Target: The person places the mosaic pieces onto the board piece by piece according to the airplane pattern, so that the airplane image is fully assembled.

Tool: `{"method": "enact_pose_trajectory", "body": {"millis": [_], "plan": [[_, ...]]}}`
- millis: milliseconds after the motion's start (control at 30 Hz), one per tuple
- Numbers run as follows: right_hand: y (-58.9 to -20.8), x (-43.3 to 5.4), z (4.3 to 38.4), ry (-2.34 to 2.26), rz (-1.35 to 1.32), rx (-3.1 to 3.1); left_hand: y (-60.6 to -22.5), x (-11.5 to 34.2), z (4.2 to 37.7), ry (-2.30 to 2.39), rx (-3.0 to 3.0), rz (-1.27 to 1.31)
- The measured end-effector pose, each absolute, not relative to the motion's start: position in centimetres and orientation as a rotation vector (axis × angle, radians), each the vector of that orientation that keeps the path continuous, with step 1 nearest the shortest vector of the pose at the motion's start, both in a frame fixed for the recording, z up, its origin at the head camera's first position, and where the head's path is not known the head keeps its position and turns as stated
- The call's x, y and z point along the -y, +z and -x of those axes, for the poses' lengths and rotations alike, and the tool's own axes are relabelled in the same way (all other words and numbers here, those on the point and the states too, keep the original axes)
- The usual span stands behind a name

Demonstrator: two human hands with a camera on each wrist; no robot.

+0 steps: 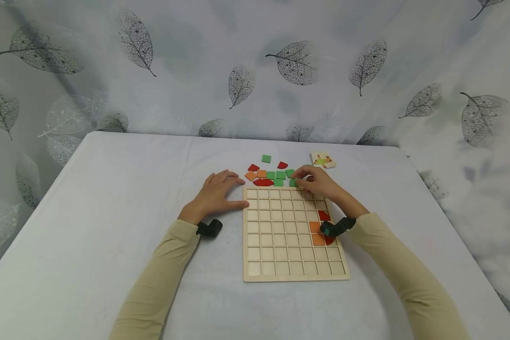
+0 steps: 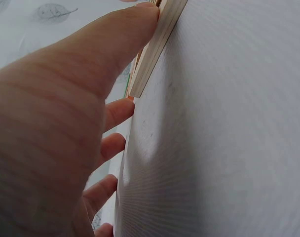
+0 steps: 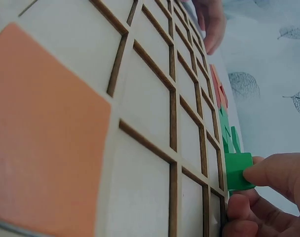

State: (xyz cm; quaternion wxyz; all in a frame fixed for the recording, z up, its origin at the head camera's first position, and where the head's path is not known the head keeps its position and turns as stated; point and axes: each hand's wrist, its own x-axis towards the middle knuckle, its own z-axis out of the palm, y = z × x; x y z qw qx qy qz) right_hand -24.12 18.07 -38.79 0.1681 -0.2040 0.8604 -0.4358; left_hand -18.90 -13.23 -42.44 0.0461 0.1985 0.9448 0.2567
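A light wooden grid board (image 1: 267,254) lies on the table. On its right side sit orange square tiles (image 1: 318,240) and red curved pieces (image 1: 324,216). My left hand (image 1: 216,196) rests beside the board's far left corner, fingers spread, thumb against the board's edge. At the far right edge, my right hand (image 1: 318,182) pinches a green square tile (image 3: 235,165) between thumb and fingers. Beyond the far rim lie loose pieces: several green squares (image 1: 280,175), orange squares (image 1: 261,174) and red curved pieces (image 1: 263,182).
A small card with a coloured picture (image 1: 323,159) lies past my right hand. One green square (image 1: 266,158) is set apart at the back. The white-covered table (image 1: 89,236) ends at a leaf-patterned curtain (image 1: 187,71). Dark wrist cameras (image 1: 210,228) are strapped on both wrists.
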Motion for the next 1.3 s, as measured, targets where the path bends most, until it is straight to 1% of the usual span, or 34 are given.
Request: {"method": "enact_pose_trajectory", "body": {"millis": [133,200,433,533,1300], "plan": [[-37.3,-17.5,23.0,-1.235,0.544,-2.461,-42.5,13.2,18.9,0.783,-2.883,-0.609],[-37.1,-17.4,22.7,-1.245,0.527,-2.48,-42.6,13.2,19.0,0.778,-2.888,-0.608],[-39.8,-18.7,23.9,-1.337,0.473,-2.494,-42.5,13.1,18.8,0.785,-2.878,-0.595],[-40.3,-19.1,24.0,-1.342,0.467,-2.496,-42.4,13.1,18.8,0.786,-2.876,-0.589],[-40.4,-20.1,22.0,-1.348,0.452,-2.469,-42.4,13.1,18.8,0.798,-2.885,-0.595]]}}
